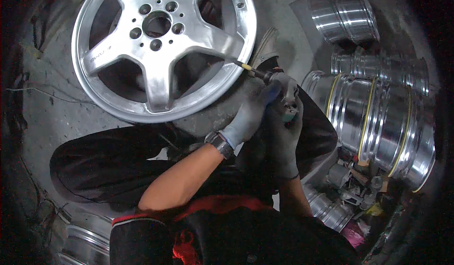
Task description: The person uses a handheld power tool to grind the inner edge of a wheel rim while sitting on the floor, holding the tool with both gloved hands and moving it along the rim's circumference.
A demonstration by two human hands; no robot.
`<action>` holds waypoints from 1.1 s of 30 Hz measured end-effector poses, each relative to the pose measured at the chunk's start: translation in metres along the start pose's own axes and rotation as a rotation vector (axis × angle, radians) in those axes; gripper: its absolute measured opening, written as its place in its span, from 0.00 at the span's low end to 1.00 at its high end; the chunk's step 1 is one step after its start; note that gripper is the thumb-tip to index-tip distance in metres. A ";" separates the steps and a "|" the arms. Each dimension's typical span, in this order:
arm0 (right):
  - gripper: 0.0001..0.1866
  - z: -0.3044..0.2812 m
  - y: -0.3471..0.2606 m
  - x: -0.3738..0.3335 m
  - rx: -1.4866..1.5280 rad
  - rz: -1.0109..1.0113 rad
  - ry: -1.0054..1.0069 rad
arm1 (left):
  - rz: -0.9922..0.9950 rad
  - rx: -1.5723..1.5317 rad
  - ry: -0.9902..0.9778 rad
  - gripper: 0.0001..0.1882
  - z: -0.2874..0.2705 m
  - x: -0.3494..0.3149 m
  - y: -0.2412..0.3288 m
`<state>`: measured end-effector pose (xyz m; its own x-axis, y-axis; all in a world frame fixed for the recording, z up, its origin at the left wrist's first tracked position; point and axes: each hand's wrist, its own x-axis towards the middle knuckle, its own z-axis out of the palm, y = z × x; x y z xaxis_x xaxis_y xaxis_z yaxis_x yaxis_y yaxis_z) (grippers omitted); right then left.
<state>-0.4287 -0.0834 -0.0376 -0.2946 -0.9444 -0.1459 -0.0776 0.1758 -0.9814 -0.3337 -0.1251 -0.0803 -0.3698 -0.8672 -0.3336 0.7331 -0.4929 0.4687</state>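
A large silver alloy wheel (160, 80) with five broad spokes lies face up before me. Both my hands wear grey gloves and close around a slim die grinder (259, 74) to the right of the wheel. My left hand (249, 115) wraps its near side, with the fingers partly hidden. Around the grinder's body is my right hand (287, 137), in shadow. The tool's thin tip, behind a yellow band, points left at the wheel's right rim by a spoke end; whether it touches the metal I cannot tell.
Polished wheel barrels (366, 111), some with yellow bands, are lined up at the right; another barrel (344, 14) lies farther back. Small parts and scraps (359, 184) clutter the floor at lower right. My shoe (267, 47) is beside the wheel. A cable (45, 91) runs along the left floor.
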 end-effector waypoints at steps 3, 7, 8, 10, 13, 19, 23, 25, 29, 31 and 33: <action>0.38 0.004 -0.004 0.000 0.029 0.040 -0.003 | -0.053 -0.036 0.015 0.22 -0.002 -0.002 0.000; 0.37 0.012 0.001 0.000 -0.049 0.038 -0.009 | -0.150 -0.077 -0.003 0.29 -0.013 0.000 0.000; 0.38 0.015 0.002 0.004 -0.034 0.066 -0.002 | -0.149 -0.076 -0.001 0.29 -0.015 -0.001 -0.001; 0.39 0.017 0.002 0.009 -0.022 0.092 0.005 | -0.015 -0.109 0.043 0.28 -0.017 -0.001 -0.005; 0.38 0.009 0.000 0.017 -0.085 0.023 -0.138 | 0.140 -0.015 -0.033 0.23 -0.029 0.014 -0.020; 0.37 -0.021 -0.011 0.035 -0.105 -0.108 -0.169 | 0.267 0.172 0.003 0.22 0.008 0.014 -0.020; 0.35 -0.043 -0.010 0.053 -0.009 -0.151 -0.206 | 0.299 0.142 -0.132 0.17 0.040 -0.012 0.025; 0.29 -0.049 -0.023 0.058 0.078 0.101 -0.171 | 0.251 0.214 -0.175 0.14 0.041 -0.013 0.036; 0.34 -0.071 0.025 0.084 0.469 -0.271 -0.135 | 0.645 0.985 -0.028 0.12 0.010 -0.033 0.065; 0.34 -0.076 0.029 0.114 0.962 -0.161 -0.503 | 0.878 0.992 0.494 0.10 -0.019 -0.036 0.102; 0.32 -0.084 0.039 0.117 1.070 -0.067 -0.542 | 1.008 0.877 0.995 0.11 -0.062 -0.032 0.152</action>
<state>-0.5459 -0.1638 -0.0824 0.1392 -0.9820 0.1275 0.8287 0.0450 -0.5579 -0.1745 -0.1678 -0.0491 0.7573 -0.6297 0.1729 -0.2130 0.0121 0.9770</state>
